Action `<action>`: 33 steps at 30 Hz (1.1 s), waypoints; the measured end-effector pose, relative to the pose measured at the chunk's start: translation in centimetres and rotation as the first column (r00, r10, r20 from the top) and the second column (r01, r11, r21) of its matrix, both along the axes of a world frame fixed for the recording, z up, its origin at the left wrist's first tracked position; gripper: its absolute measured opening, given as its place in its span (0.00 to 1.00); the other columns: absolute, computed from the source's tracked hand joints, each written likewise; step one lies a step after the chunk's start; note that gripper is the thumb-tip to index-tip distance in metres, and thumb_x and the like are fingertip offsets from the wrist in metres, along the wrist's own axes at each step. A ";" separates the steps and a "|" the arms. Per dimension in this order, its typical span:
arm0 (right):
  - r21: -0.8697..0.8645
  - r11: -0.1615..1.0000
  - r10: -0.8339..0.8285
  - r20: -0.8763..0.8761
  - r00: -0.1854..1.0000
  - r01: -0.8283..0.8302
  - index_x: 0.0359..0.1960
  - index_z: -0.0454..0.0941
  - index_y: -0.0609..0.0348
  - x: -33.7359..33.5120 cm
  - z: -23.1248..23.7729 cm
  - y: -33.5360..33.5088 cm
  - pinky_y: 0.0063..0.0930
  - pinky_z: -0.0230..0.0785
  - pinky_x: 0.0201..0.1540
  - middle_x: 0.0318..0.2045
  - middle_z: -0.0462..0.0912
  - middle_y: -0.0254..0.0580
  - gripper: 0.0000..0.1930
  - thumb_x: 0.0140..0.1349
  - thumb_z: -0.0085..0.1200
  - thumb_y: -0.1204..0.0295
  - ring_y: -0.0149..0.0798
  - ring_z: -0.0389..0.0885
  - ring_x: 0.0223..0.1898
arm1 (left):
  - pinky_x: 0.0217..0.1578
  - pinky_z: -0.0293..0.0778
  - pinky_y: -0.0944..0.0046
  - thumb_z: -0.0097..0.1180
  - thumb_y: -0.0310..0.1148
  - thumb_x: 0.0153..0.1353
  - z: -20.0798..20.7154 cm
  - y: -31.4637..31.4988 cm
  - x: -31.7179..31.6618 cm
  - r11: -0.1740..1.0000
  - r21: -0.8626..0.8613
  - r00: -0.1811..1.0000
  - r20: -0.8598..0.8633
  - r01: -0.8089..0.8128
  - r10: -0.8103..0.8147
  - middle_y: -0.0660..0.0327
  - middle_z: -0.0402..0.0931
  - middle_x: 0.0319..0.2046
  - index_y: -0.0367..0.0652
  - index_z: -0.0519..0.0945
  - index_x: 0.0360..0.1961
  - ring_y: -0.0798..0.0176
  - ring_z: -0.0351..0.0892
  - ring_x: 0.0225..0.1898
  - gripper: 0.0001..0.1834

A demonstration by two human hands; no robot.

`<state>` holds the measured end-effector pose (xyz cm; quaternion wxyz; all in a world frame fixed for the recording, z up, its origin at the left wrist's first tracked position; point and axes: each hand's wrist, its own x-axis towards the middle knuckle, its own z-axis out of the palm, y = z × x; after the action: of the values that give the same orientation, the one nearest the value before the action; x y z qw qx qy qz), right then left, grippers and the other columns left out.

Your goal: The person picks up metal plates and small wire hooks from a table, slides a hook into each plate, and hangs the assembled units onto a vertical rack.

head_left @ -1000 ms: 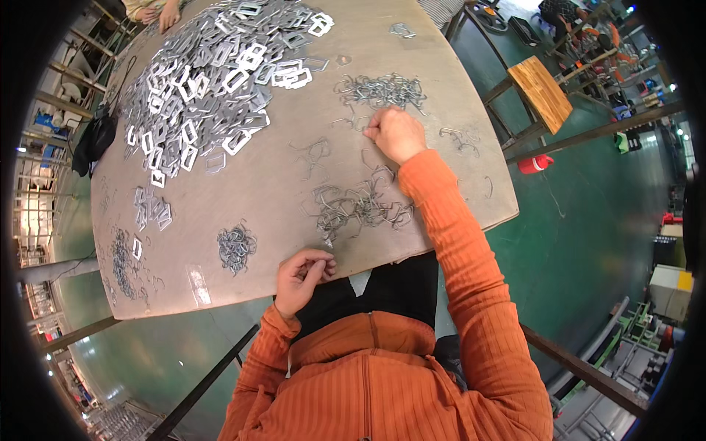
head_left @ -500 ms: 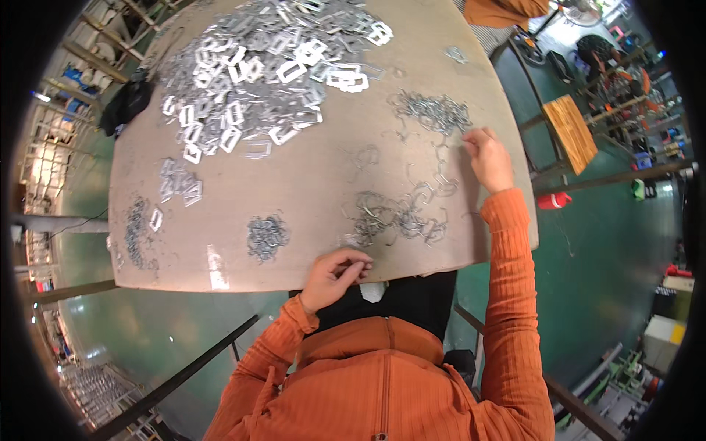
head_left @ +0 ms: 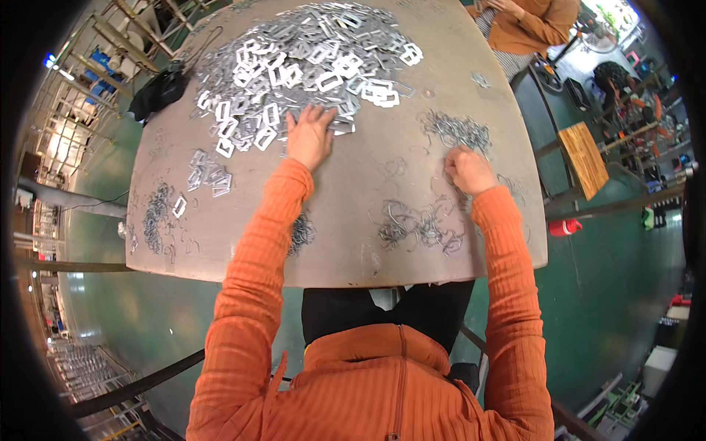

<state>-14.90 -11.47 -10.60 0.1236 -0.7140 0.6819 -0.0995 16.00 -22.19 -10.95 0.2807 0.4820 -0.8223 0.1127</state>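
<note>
A large heap of flat, silvery rectangular metal frames (head_left: 298, 70) covers the far left-middle of the table. My left hand (head_left: 310, 138) reaches to the heap's near edge, fingers spread and touching the frames there. My right hand (head_left: 471, 170) is at the near side of a pile of thin bent wire pieces (head_left: 457, 132), its fingers curled and pinched together. Whatever is between those fingertips is too small or hidden to make out. Closer to me lies a looser tangle of bent wire hooks (head_left: 412, 226). My left sleeve partly covers another small wire pile (head_left: 302, 234).
A few frames (head_left: 209, 175) and a strip of wire bits (head_left: 156, 217) lie at the table's left. A black bag or cloth (head_left: 158, 94) rests at the far left edge. Another person in an orange sleeve (head_left: 540, 28) sits at the far right, near a wooden stool (head_left: 583, 159).
My left hand has gone from the table's near edge forward to the frame heap, its fingers opening out. My right hand has shifted left, along the near wire pile. The view has shifted slightly.
</note>
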 end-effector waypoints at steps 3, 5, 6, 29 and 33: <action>-0.012 0.999 0.032 0.211 0.977 -0.030 0.29 0.78 0.54 -0.9 0.1 0.0 0.39 0.71 0.40 0.36 0.79 0.42 0.03 0.51 0.56 0.75 0.46 0.80 0.37 | 0.61 0.53 0.42 0.55 0.31 0.58 0.9 0.9 -0.6 0.969 0.231 0.994 0.044 0.090 -0.103 0.60 0.79 0.42 0.49 0.78 0.48 0.57 0.72 0.52 0.15; 0.041 0.995 0.069 0.309 0.948 -0.086 0.29 0.77 0.54 -1.5 0.0 -0.5 0.38 0.71 0.39 0.34 0.78 0.39 0.06 0.49 0.60 0.77 0.43 0.80 0.36 | 0.61 0.54 0.40 0.55 0.32 0.58 1.2 4.6 -1.0 0.952 0.231 0.978 0.019 0.199 -0.209 0.61 0.79 0.42 0.47 0.79 0.45 0.57 0.73 0.51 0.13; 0.036 0.993 0.096 0.256 0.962 -0.108 0.30 0.77 0.55 -1.6 0.1 -0.4 0.37 0.71 0.38 0.32 0.78 0.39 0.07 0.48 0.60 0.77 0.43 0.80 0.36 | 0.60 0.55 0.40 0.55 0.33 0.58 1.2 6.6 -0.7 0.943 0.229 0.968 0.014 0.241 -0.250 0.62 0.79 0.42 0.47 0.80 0.44 0.57 0.74 0.50 0.12; 0.006 0.981 -0.162 0.578 0.800 0.195 0.37 0.74 0.63 0.6 1.8 8.0 0.33 0.70 0.30 0.26 0.78 0.47 0.05 0.61 0.50 0.77 0.42 0.79 0.28 | 0.33 0.75 0.62 0.54 0.30 0.60 0.7 11.3 -0.6 0.860 0.485 0.898 -0.433 0.157 0.081 0.52 0.80 0.32 0.35 0.79 0.39 0.56 0.80 0.31 0.10; 0.313 0.939 -0.344 0.867 0.359 0.143 0.37 0.74 0.63 2.6 3.4 10.0 0.19 0.70 0.23 0.30 0.81 0.42 0.09 0.63 0.55 0.69 0.30 0.79 0.23 | 0.27 0.75 0.72 0.54 0.31 0.62 0.9 13.3 -0.2 0.514 0.626 0.507 -0.778 0.586 0.370 0.59 0.81 0.32 0.34 0.78 0.40 0.71 0.81 0.29 0.10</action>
<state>-12.26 -1.47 -7.25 0.5247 -0.4178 0.6065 -0.4269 15.83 -8.90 -10.01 0.3790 0.4766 -0.5441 -0.5773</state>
